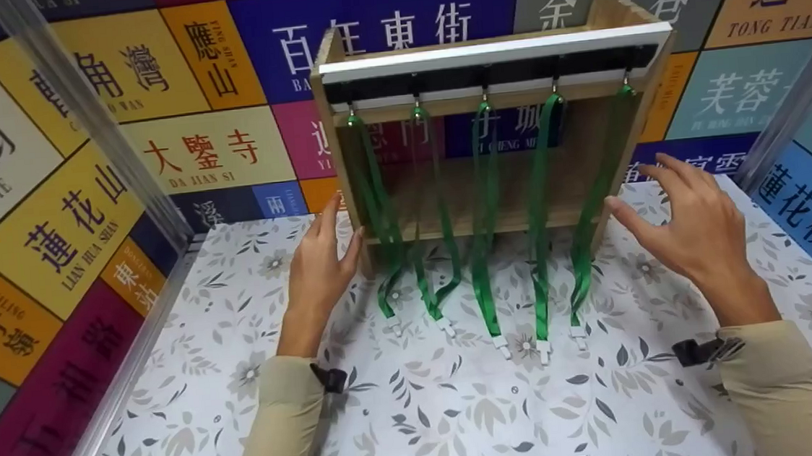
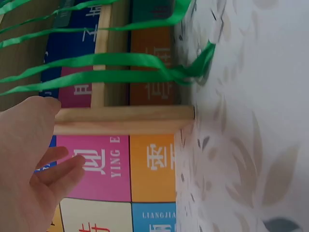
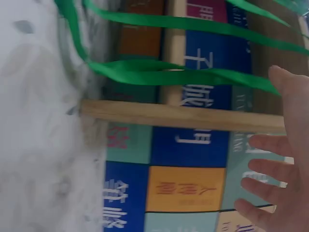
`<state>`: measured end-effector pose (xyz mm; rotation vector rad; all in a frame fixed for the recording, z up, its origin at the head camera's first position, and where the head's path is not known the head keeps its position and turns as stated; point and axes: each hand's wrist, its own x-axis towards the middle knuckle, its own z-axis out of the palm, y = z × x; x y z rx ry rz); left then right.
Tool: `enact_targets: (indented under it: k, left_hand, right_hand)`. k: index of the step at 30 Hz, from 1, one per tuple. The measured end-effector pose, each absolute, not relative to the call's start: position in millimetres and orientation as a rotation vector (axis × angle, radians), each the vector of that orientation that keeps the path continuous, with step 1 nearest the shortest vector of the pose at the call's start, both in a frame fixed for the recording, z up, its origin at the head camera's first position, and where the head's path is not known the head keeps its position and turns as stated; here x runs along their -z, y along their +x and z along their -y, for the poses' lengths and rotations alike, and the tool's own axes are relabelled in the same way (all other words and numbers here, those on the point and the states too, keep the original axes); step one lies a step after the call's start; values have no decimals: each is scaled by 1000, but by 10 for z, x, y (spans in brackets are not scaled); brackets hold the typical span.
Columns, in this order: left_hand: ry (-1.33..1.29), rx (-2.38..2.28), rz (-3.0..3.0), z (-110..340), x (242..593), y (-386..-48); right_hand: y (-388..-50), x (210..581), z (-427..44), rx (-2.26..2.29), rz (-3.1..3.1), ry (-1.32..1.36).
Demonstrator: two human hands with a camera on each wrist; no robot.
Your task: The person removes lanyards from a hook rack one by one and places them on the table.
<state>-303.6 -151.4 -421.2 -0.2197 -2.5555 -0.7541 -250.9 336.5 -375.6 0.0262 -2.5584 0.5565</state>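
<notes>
Five green lanyards (image 1: 485, 301) are hanging in a row from small hooks (image 1: 484, 93) along the black strip (image 1: 452, 78) of a wooden rack (image 1: 614, 12), which is standing upright on the floral worktop (image 1: 449, 413), nr. the lettered wall. White clips (image 1: 502, 347) are ending the straps & appear to be resting on the worktop in front of the rack. The L hand (image 1: 322, 263) is flanking the L side panel (image 2: 125, 116), the R hand (image 1: 695, 223) the R side panel (image 3: 169, 115); both are spreading wide, thumbs apart from fingers, gripping nothing. Thumb tips are lying close to the panels; contact: can't tell. Step in hand (judged): hands seem to be framing the loaded rack, either for positioning it or letting go. Next move (judged): shifting it would be calling for both hands closing evenly on the panels w/o snagging straps; leaving it, for opening outward, L & R together.
</notes>
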Motion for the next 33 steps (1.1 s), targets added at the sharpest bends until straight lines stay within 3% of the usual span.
enact_targets:
  k: [8,16,25,33]
  left_hand:
    - [-302,1184,2387,1351,4203,-3171]
    - [-238,1285,2267,1304,4284,-3218]
    - [-250,1333,2247,1348,4353,-3194]
    - [-276,1330,2241,1343,4360,-3199]
  right_hand:
    - [-2574,3328,-3156,-660,2319,97]
    - [-2706,3016,-2915,-800,2156,62]
    - [-2794,2870,-2821,-789,2221,-104]
    - [-2710,2800,-2843,-777,2150,-72]
